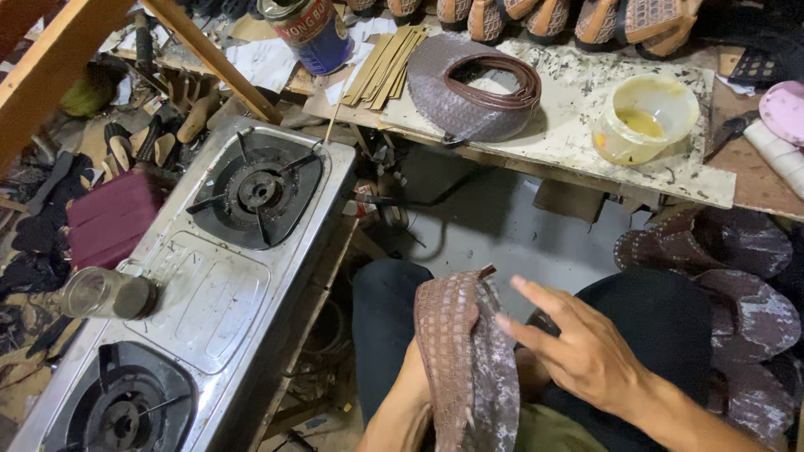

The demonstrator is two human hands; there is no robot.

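1. A person sits with a brown woven shoe upper [456, 351] stood on edge over the lap, its long axis running away from the body, from the knees up toward a small tab at the far end
2. The left hand [410, 377] is mostly hidden behind the shoe upper, propping it from the left side; the hand seems closed around it, though the fingers cannot be seen
3. The right hand [578, 347] is just right of the shoe upper, palm down and fingers spread wide, holding nothing; its fingertips [505, 321] reach the upper's grey inner face, so this is the free hand nearest it
4. Left of the shoe upper stands a steel two-burner gas stove [218, 285], with a small glass jar [105, 293] lying on its left edge
5. Beyond the shoe upper, on a stained workbench [578, 125], a second woven upper [473, 88] rests with a brown strip curled on top; right of it sits a yellowish plastic tub [645, 117] with liquid in the bottom
6. A blue and red tin can [310, 32] stands at the bench's far left
7. Right of the shoe upper, a stack of dark soles [737, 276] lies beside the person's knee
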